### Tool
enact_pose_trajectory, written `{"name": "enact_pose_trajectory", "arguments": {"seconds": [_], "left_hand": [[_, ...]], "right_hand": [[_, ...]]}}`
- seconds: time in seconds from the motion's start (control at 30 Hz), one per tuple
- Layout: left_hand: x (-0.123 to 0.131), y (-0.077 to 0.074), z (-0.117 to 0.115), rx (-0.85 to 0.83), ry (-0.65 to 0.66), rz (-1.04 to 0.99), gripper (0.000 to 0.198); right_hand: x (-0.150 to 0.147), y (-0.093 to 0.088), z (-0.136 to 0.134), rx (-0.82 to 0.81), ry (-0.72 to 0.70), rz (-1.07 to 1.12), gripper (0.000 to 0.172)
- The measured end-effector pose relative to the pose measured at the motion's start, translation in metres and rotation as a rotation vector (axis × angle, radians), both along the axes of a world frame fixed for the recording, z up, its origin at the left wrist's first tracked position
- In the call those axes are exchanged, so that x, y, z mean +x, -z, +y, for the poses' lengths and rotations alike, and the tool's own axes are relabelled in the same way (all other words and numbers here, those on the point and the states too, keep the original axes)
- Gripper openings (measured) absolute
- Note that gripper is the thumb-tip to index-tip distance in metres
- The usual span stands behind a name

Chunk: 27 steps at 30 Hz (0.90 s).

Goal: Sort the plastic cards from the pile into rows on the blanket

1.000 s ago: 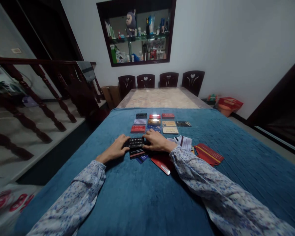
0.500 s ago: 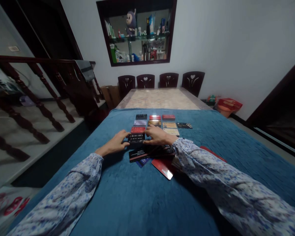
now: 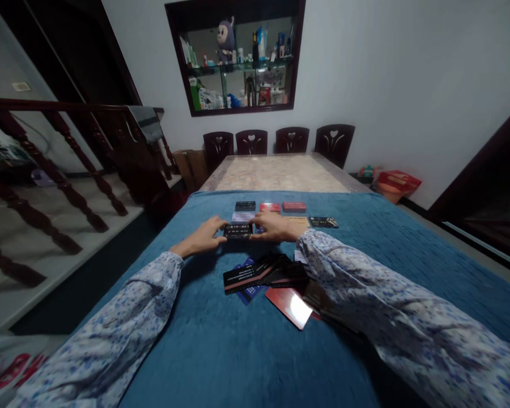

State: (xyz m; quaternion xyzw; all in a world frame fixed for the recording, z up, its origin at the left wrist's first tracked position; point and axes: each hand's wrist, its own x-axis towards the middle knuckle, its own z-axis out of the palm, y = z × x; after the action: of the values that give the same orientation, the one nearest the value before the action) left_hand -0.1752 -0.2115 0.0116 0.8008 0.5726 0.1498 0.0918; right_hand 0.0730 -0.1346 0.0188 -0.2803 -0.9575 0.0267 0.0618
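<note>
A black card [image 3: 238,231] with pale print is held between my two hands, near the left end of the laid-out cards. My left hand [image 3: 204,237] pinches its left edge with thumb and fingers. From the other side, my right hand [image 3: 275,226] grips its right edge. Just beyond it a pale lilac card [image 3: 242,217] partly shows. Closer to me, loose black cards [image 3: 259,272] lie fanned out over a blue card [image 3: 252,293] and a red card [image 3: 289,306]. My right forearm hides part of this pile.
Farther back lie a dark card stack [image 3: 245,206], a red stack [image 3: 270,207] and another red stack [image 3: 294,207]. A tan card [image 3: 296,221] and a black card with a white pattern [image 3: 323,222] are to the right. A blue cloth [image 3: 187,345] covers the near tabletop.
Both hands have moved the black card slightly away from me, and it now hides the red card that showed behind it. More of the loose black cards is visible.
</note>
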Motion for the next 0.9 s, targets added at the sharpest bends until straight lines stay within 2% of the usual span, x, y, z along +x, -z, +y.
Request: {"name": "enact_pose_trajectory", "arguments": {"seconds": [0.53, 0.9], "left_hand": [[-0.001, 0.000, 0.070, 0.063, 0.014, 0.060, 0.040], [-0.006, 0.002, 0.107, 0.068, -0.002, 0.086, 0.045]], "right_hand": [[-0.001, -0.010, 0.043, -0.011, 0.085, -0.019, 0.040], [-0.009, -0.001, 0.091, 0.009, 0.072, -0.022, 0.047]]}}
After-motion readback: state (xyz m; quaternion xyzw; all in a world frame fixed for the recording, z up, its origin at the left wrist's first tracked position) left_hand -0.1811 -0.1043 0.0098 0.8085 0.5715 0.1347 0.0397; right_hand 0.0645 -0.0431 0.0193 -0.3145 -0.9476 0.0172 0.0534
